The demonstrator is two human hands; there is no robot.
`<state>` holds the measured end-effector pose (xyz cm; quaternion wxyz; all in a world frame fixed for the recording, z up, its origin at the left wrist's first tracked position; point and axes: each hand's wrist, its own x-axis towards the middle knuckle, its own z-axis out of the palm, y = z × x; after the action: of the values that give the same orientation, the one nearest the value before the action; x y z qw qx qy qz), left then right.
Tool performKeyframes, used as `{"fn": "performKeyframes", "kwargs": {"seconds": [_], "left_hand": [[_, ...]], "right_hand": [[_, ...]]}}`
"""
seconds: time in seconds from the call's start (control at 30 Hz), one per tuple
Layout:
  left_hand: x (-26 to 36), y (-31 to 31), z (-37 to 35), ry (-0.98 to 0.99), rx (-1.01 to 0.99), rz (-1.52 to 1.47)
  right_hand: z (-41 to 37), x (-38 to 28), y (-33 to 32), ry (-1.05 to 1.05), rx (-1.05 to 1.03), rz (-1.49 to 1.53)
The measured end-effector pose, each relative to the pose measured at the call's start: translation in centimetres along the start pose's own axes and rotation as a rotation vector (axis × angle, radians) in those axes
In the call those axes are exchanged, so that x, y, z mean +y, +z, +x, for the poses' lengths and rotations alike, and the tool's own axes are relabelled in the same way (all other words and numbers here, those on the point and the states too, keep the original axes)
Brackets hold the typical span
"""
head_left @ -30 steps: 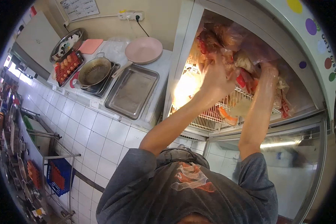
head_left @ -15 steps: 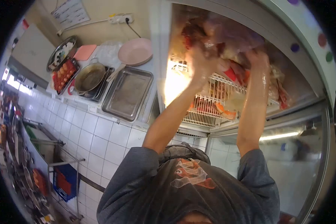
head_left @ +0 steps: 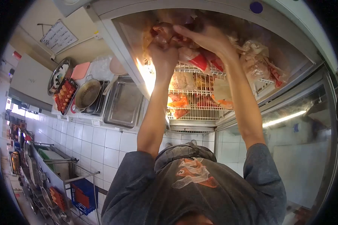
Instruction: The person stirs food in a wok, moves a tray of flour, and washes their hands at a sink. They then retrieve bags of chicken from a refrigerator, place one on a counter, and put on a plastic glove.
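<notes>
Both my hands reach into an upright fridge [head_left: 120, 37] among plastic bags of red and pink food. My left hand [head_left: 163, 56] is at the bags on the left, its fingers hidden behind its back and the bags. My right hand [head_left: 210, 39] lies over a bag of reddish food [head_left: 163, 33], thumb and fingers apart. A clear bag with a red patch [head_left: 193, 58] is on the top wire shelf just below my hands. More clear bags [head_left: 257, 62] sit to the right. Orange food in bags [head_left: 178, 103] rests on a lower shelf.
The glass door [head_left: 281, 150] stands open at the right. A counter on the left holds a metal tray [head_left: 124, 103], a used pan [head_left: 87, 94], a tray of red food [head_left: 65, 95] and a round dish [head_left: 60, 75]. A metal-legged table [head_left: 56, 161] and blue crate [head_left: 84, 195] are lower left.
The view has shifted, bringing the fridge further left. My hands have moved left and closer together over the bags. More of the lower shelves shows.
</notes>
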<state>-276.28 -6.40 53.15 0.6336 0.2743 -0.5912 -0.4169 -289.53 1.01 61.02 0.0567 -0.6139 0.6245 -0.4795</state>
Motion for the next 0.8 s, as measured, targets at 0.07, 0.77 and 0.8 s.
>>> {"fn": "performKeyframes", "kwargs": {"seconds": [0.07,0.77,0.8], "left_hand": [[2.2,-0.2,-0.8,-0.002,-0.040,0.045],[6.1,3.5,-5.5,-0.098,0.156,-0.126],[5.8,3.7,-5.4,-0.013,0.211,-0.094]], "right_hand": [[1.4,-1.6,-0.5,0.053,-0.309,0.251],[4.2,4.3,-0.1,0.256,0.297,0.845],[3.9,3.8,-0.5,0.276,0.268,0.929]]}}
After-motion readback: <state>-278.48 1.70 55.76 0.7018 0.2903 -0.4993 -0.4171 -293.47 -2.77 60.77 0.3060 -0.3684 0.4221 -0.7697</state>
